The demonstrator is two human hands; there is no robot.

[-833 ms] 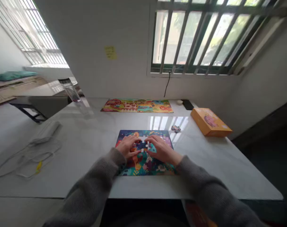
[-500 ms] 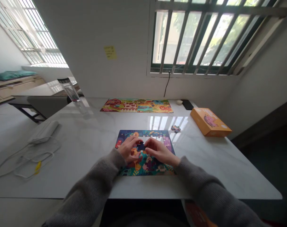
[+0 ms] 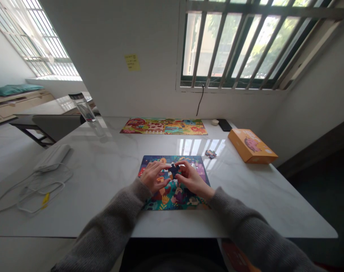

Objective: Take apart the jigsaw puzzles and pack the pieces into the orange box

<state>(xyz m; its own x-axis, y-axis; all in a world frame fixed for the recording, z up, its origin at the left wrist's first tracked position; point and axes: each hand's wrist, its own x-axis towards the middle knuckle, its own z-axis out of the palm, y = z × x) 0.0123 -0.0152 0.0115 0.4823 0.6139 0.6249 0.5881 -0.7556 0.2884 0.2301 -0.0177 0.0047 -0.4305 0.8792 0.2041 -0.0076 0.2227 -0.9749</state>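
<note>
A colourful jigsaw puzzle (image 3: pixel 174 200) lies on the white marble table (image 3: pixel 104 177), close to its near edge. Over its middle, my left hand (image 3: pixel 154 175) and my right hand (image 3: pixel 193 179) meet at a dark blue puzzle piece (image 3: pixel 174 170), their fingertips on it from either side. The piece is held just above the puzzle, and the fingers hide much of it. Pale gaps show in the puzzle beside the fingertips.
Along the back edge lies a long farm-scene picture (image 3: pixel 164 126). To the right are a small heap of puzzle pieces (image 3: pixel 210 153) and an orange box (image 3: pixel 251 146). On the left stand a glass bottle (image 3: pixel 85 108) and a white power adapter (image 3: pixel 52 158) with cable.
The dark blue piece has shifted up and to the right, and both hands have followed it. More of the puzzle's lower part now shows below them.
</note>
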